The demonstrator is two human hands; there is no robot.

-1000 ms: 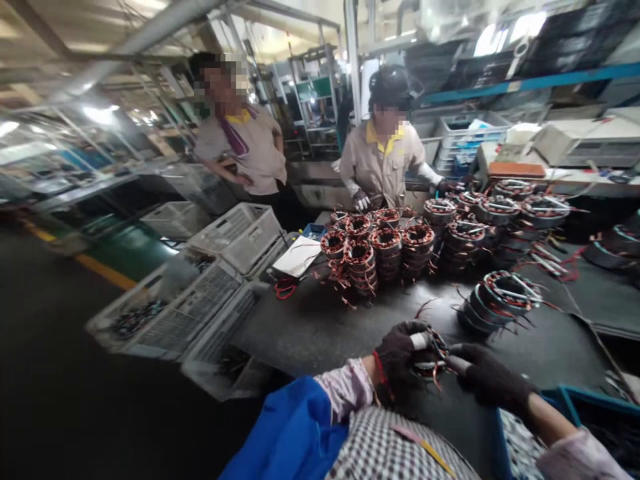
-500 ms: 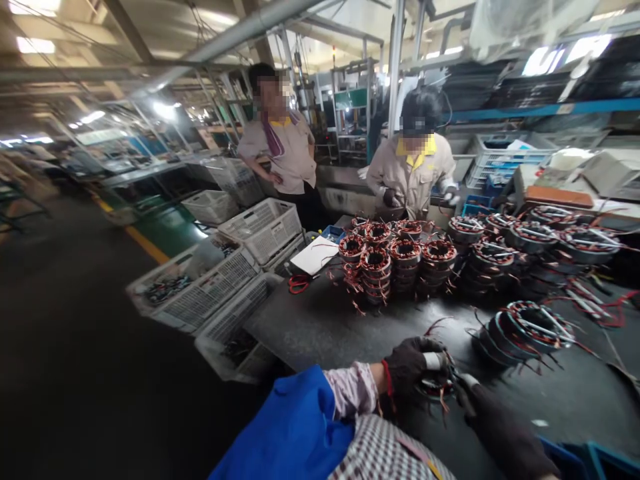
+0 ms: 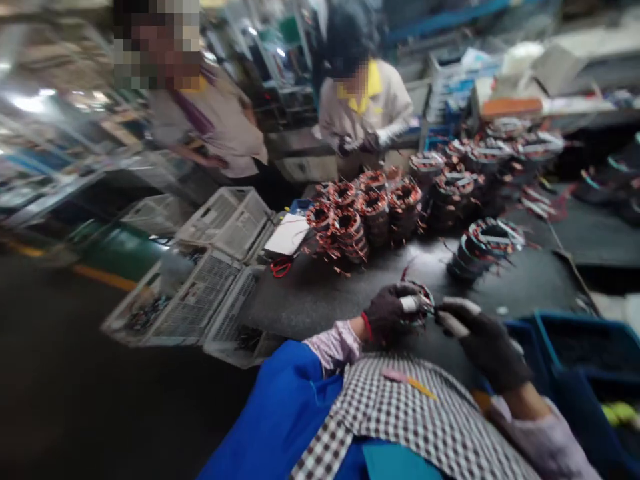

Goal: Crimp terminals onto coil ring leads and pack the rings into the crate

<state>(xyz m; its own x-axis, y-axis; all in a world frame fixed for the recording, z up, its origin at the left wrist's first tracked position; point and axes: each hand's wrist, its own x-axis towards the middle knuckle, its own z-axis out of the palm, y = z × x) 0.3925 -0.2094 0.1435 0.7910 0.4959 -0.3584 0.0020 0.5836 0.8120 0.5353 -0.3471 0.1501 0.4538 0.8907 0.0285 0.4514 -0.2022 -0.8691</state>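
My left hand (image 3: 387, 312), in a dark glove with pale finger coverings, is wrapped round the side of a small wound stator (image 3: 423, 301) with copper and coloured wire ends. The stator is low over the dark tabletop (image 3: 295, 308). My right hand (image 3: 487, 343), gloved alike, is just right of the stator with its fingertips pinched together. What they pinch, perhaps a thin wire end, is too small and blurred to tell. Beyond my hands stands a separate stack of stators (image 3: 483, 250), with white strips across its top.
Many stacked stators (image 3: 353, 230) fill the table's far side. Red-handled scissors (image 3: 281, 268) and a white sheet (image 3: 287, 235) lie at the left edge. White crates (image 3: 200, 287) stand left, blue bins (image 3: 585, 333) right. A co-worker (image 3: 367, 100) works across the table; another person (image 3: 210, 120) stands nearby.
The view has swung right and down, bringing the blue bins into sight. My left hand keeps the stator; my right hand has moved slightly away from it. The co-worker's hands have come together.
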